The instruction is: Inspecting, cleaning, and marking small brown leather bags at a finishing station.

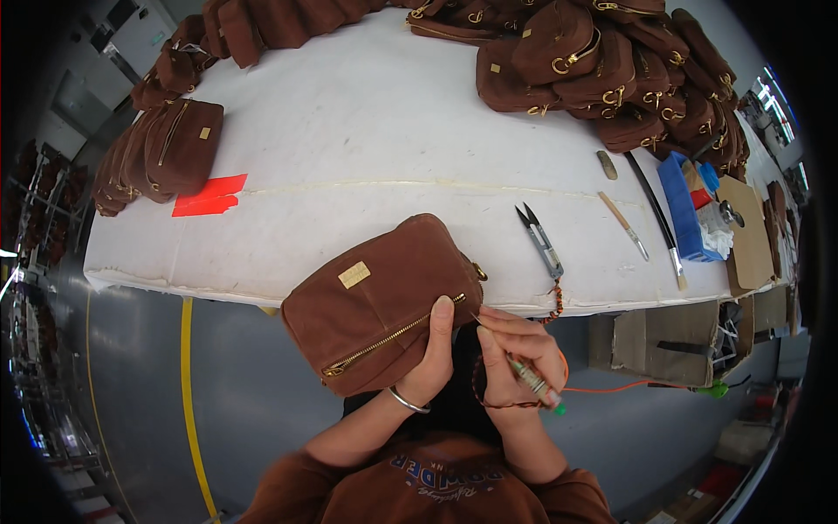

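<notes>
A brown pouch bag (353, 319) with a gold plate and a brass zipper is tilted at the table's front edge. My left hand (429, 354) grips its lower right part, thumb pressed beside the zipper. My right hand (515, 358) is closed on a slim tool with a green end (537, 384), its thin tip at the bag's right edge by the zipper's end. Grey thread snips (539, 240) on a braided cord lie just beyond my right hand.
Brown bags stand in a row at the left (157, 148) and are heaped at the back right (594, 70). Red tape (209, 194) marks the white table (349, 140). Brushes (624, 227), a blue bin (676, 201) and cardboard (751, 236) are at the right, with a box (655, 345) below.
</notes>
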Motion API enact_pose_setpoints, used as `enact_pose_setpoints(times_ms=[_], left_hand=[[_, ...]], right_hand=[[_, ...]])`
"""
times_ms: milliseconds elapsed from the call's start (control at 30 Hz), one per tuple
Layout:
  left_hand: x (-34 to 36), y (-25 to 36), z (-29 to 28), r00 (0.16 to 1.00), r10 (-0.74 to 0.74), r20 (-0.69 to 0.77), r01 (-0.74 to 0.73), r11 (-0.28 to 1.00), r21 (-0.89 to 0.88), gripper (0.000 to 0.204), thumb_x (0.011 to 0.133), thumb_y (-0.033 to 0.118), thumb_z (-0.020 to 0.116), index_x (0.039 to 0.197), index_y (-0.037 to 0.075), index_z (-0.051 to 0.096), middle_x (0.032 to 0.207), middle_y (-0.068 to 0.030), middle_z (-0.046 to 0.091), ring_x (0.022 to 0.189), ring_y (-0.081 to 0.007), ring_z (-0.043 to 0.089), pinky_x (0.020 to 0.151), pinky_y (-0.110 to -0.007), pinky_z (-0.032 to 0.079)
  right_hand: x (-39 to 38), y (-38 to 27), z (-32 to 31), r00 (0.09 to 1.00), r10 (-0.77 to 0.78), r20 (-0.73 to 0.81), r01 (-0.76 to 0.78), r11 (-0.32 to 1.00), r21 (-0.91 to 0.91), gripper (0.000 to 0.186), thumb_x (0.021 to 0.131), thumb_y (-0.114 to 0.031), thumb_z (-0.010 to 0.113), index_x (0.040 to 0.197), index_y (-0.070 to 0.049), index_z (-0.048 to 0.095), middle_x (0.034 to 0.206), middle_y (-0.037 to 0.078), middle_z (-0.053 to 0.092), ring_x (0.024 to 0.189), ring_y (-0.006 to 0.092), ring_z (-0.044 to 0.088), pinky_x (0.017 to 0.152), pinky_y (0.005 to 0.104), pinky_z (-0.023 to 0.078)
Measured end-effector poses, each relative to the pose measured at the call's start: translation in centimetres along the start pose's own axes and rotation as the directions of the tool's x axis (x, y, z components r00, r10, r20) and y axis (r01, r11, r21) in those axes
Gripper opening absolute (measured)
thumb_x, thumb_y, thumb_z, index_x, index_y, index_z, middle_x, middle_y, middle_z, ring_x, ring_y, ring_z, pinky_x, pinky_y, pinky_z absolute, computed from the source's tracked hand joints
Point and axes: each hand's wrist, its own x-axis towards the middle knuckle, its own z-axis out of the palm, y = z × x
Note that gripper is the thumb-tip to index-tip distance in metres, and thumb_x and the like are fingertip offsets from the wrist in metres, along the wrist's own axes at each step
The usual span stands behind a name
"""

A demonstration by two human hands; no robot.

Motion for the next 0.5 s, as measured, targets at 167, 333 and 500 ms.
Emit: enact_pose_setpoints(times_ms=[167,333,500], left_hand=[[0.4,1.0,0.3,0.998,0.012,0.063,-0.010,1.000,-0.023,0.032,0.104,0.021,0.050,0.124,-0.002,0.059,0.117,-0.0106,0.065,0.107,-0.0198,0.060,0.095,-0.033,0.047],[0.4,2.2,0.6,0.996,0.045,0.081,-0.048,0.998,0.033,0.034,0.105,0.025,0.048,0.123,-0.002,0.060,0.119,-0.0099,0.063,0.109,-0.0192,0.059,0.098,-0.034,0.045],[0.3,1.2,0.3,0.999,0.031,0.026,-0.032,0.998,0.063,0.038,0.106,0.028,0.044,0.123,-0.002,0.059,0.123,-0.0091,0.061,0.111,-0.0188,0.058,0.099,-0.034,0.044]], right_hand=[[2.0,1.1,-0.8,0.915,0.394,0.090,-0.393,0.814,0.428,0.019,0.083,0.009,0.070,0.089,0.002,0.054,0.092,0.022,0.070,0.087,0.0275,0.071,0.080,0.0364,0.058],[3.9,2.2,-1.2,0.832,0.483,0.272,-0.551,0.664,0.505,0.019,0.083,0.007,0.072,0.091,0.003,0.056,0.087,0.019,0.069,0.078,0.0224,0.071,0.066,0.0289,0.059],[5.0,2.2,-1.3,0.778,0.530,0.336,-0.628,0.652,0.425,0.016,0.084,0.005,0.073,0.088,0.003,0.059,0.086,0.016,0.070,0.074,0.0164,0.070,0.060,0.0235,0.056]])
